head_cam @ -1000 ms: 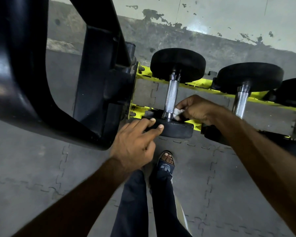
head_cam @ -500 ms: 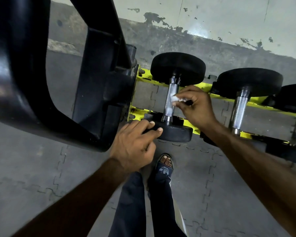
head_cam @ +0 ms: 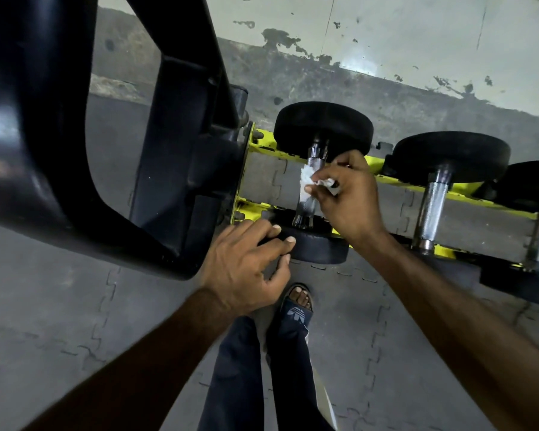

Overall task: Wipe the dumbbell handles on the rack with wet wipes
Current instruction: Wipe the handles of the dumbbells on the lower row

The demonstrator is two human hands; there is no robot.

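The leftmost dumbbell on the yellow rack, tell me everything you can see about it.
The leftmost dumbbell has two round black heads, rubbery-looking, joined by a knurled metal handle. It lies across the yellow rack, one head toward the wall, one toward the person. The right hand presses a white wet wipe against the handle; the left hand rests its fingers on the near head.

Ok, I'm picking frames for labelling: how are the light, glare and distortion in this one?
Head view: dim; the wide angle bends the black frame, which looks soft and glossy; a glare patch on the wall; the wet wipe, the handle and the right hand are sharp.
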